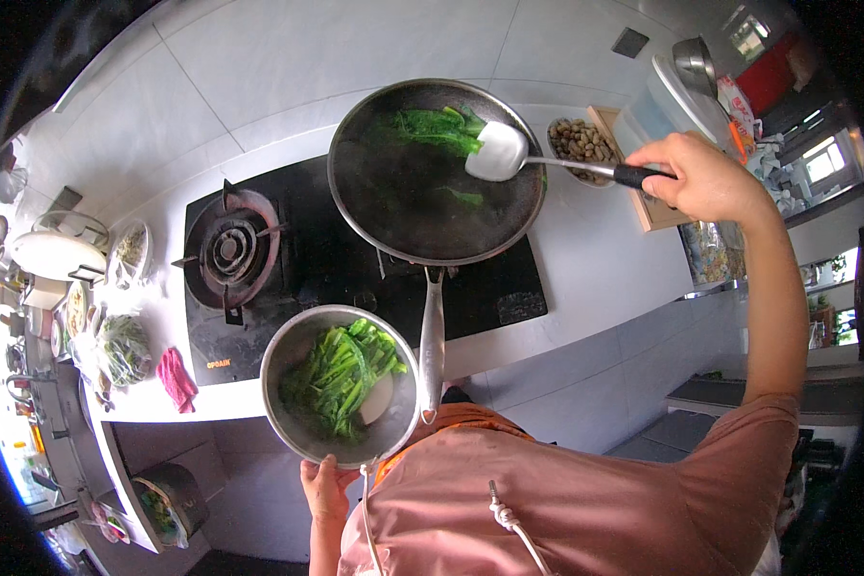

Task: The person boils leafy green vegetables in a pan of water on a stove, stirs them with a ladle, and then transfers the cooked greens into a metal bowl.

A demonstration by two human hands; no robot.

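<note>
My left hand [327, 484] grips the near rim of a round metal bowl [272, 403], thumb over the edge. Wilted leafy greens [349, 367] lie in the bowl, beside a pale disc-like patch of its bottom or a small dish. In my right hand [701, 176] is the black handle of a metal wok spatula [504, 150]. Its blade is inside a dark wok [403, 223] and touches or overlaps a clump of cooked greens [439, 128]. A smaller leaf [464, 196] lies lower in the wok. The wok's metal handle [432, 345] points toward me, just right of the bowl.
Left of the wok is an unlit-looking gas burner [230, 248] on the black glass cooktop [316, 288]. A bowl of peanuts [581, 144] and a wooden tray [644, 205] stand to the right. A pink cloth [178, 380] and bagged greens [124, 349] sit at the left.
</note>
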